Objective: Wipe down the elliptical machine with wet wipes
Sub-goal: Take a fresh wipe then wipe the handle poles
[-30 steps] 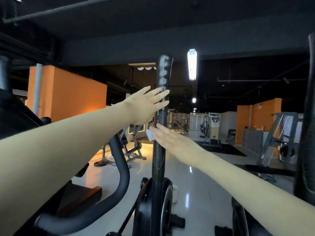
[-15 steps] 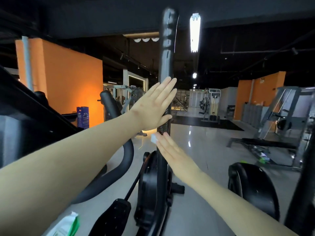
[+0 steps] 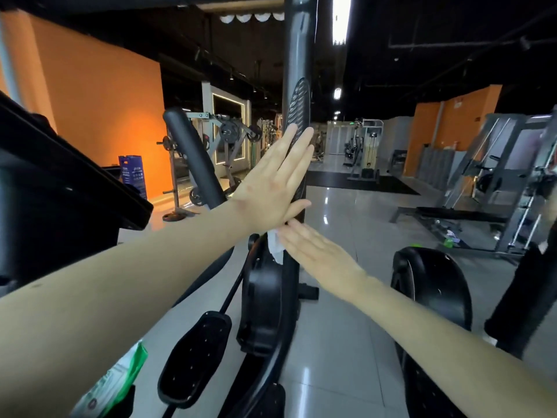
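Where the elliptical's upright handle post (image 3: pixel 297 70) rises mid-view, the left hand (image 3: pixel 271 188) lies flat against the post's left side, fingers straight and together, holding nothing. Right hand (image 3: pixel 319 251) sits just below it on the post, fingers likewise straight, pressing a white wet wipe (image 3: pixel 275 245) onto the post. A crumpled edge of the wipe shows left of the fingertips, just under the left thumb. Black flywheel housing (image 3: pixel 262 297) stands at the post's foot, with a foot pedal (image 3: pixel 196 357) to the post's lower left. Green-and-white wipes pack (image 3: pixel 117 381) lies further lower left, partly behind the left forearm. Second black housing (image 3: pixel 431 291) stands right of the post on the glossy tiled floor (image 3: pixel 346 342)
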